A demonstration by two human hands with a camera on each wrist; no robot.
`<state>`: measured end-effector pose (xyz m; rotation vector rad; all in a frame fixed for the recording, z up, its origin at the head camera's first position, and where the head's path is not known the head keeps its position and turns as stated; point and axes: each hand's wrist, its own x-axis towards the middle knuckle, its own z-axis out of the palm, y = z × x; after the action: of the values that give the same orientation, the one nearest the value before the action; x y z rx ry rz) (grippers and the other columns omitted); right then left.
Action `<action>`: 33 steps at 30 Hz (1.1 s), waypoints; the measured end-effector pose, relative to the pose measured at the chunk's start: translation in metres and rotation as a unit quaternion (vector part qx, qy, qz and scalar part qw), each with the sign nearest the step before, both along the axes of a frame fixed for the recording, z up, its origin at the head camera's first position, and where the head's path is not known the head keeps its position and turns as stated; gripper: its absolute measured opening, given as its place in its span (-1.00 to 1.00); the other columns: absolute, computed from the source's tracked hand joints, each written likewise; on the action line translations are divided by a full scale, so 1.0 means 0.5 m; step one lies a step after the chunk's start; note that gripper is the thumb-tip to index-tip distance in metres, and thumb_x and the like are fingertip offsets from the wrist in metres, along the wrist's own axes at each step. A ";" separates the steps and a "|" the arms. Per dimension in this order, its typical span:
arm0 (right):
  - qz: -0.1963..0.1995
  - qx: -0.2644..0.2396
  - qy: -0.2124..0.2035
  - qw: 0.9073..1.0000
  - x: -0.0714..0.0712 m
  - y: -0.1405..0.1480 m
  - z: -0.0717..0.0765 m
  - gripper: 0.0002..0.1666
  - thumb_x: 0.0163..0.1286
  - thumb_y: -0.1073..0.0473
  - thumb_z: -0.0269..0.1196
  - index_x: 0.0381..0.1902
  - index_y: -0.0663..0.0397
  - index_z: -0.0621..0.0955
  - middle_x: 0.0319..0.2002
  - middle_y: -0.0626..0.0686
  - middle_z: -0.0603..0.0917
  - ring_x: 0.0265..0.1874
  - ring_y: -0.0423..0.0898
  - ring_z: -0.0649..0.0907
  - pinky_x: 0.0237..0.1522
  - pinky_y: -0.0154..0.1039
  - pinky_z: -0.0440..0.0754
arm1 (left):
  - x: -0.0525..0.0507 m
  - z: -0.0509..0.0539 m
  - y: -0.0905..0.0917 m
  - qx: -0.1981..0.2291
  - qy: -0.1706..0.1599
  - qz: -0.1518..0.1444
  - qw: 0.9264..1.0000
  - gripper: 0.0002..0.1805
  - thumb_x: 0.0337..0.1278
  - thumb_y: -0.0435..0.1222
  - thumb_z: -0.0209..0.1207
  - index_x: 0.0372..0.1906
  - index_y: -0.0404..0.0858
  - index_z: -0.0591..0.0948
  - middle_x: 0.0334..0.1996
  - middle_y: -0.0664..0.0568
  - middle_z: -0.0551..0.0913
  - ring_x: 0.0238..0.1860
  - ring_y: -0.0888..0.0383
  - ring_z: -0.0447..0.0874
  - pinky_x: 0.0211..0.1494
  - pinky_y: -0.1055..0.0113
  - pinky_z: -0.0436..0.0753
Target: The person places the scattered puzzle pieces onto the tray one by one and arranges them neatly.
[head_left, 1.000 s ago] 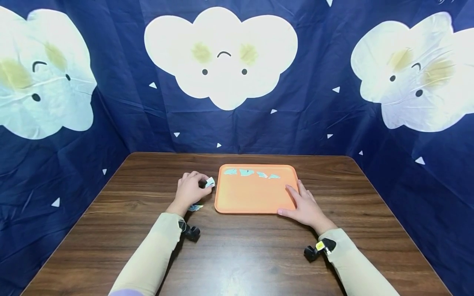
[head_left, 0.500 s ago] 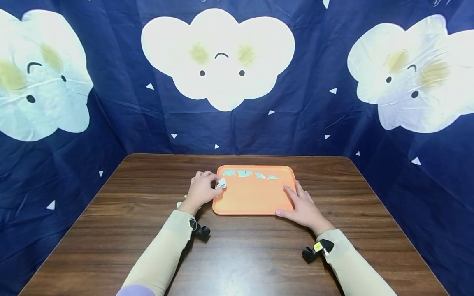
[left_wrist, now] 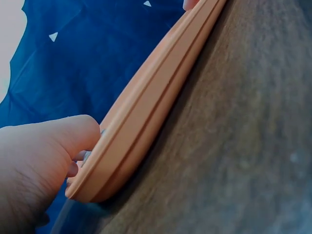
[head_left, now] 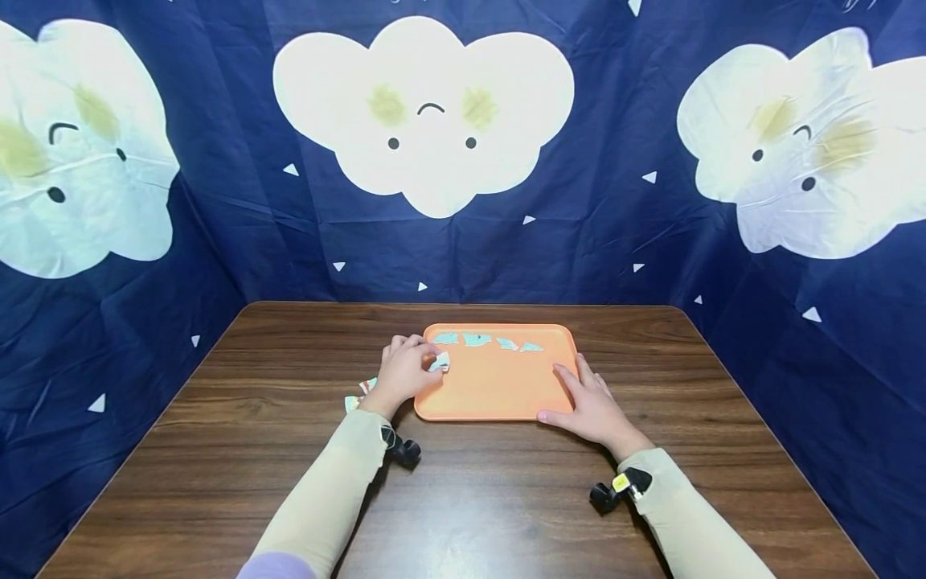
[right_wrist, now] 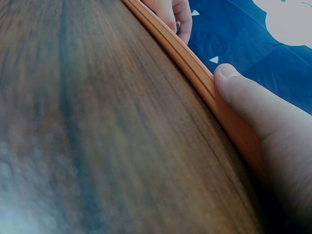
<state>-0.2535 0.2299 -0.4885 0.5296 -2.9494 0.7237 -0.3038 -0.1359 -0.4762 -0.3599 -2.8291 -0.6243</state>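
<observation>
My left hand (head_left: 403, 371) is over the left part of an orange tray (head_left: 499, 386), pinching a small pale blue and white torn paper piece (head_left: 440, 362) between thumb and fingers. In the left wrist view the tray rim (left_wrist: 131, 134) mostly hides that piece. Several light blue scraps, among them a larger paper scrap (head_left: 477, 340), lie in a row along the tray's far side. My right hand (head_left: 595, 406) rests at the tray's right near corner with fingers spread. Its thumb (right_wrist: 239, 87) touches the near rim in the right wrist view.
More colored paper scraps (head_left: 352, 402) lie on the brown wooden table (head_left: 463, 498) left of the tray, partly covered by my left wrist. A dark blue curtain (head_left: 463, 257) with white clouds stands behind the table and along both sides.
My left hand has carried the paper piece rightward from the table to over the tray's left part. Scraps near my left wrist have come into sight. My right hand stays at the tray corner.
</observation>
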 end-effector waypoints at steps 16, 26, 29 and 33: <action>-0.010 0.001 -0.005 1.000 0.002 0.002 0.002 0.24 0.10 -0.58 0.29 0.56 -0.03 0.27 0.58 0.38 -0.09 0.48 0.51 0.06 0.37 0.44 0.10 | -0.010 -0.002 0.007 -0.020 -0.027 -0.006 0.999 -0.59 0.14 0.02 0.25 0.08 0.03 0.71 0.20 0.09 0.56 0.21 -0.13 0.24 0.36 -0.16 0.08; -0.010 0.005 -0.007 1.000 0.002 0.001 0.000 0.25 0.10 -0.60 0.27 0.57 -0.05 0.26 0.59 0.37 -0.09 0.49 0.49 0.06 0.37 0.42 0.11 | -0.004 -0.003 0.000 0.033 -0.001 -0.011 0.999 -0.62 0.18 -0.03 0.27 0.08 -0.04 0.73 0.18 0.08 0.60 0.18 -0.14 0.28 0.34 -0.17 0.10; -0.010 0.006 -0.008 1.000 0.002 -0.001 0.001 0.25 0.10 -0.60 0.27 0.57 -0.05 0.26 0.58 0.37 -0.09 0.48 0.50 0.06 0.37 0.42 0.12 | 0.002 0.002 -0.010 0.057 0.013 -0.009 0.998 -0.64 0.21 -0.07 0.26 0.06 -0.08 0.73 0.18 0.06 0.61 0.19 -0.16 0.31 0.34 -0.20 0.12; -0.011 0.006 -0.010 1.000 0.002 0.000 0.003 0.25 0.10 -0.60 0.27 0.57 -0.05 0.25 0.58 0.38 -0.10 0.48 0.51 0.05 0.36 0.44 0.11 | 0.015 0.014 -0.032 0.075 0.019 -0.001 0.997 -0.66 0.19 -0.10 0.26 0.03 -0.11 0.72 0.12 0.04 0.63 0.17 -0.18 0.34 0.31 -0.22 0.15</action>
<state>-0.2524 0.2298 -0.4872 0.4944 -2.9749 0.7128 -0.2963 -0.1518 -0.4694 -0.3435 -2.7245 -0.8139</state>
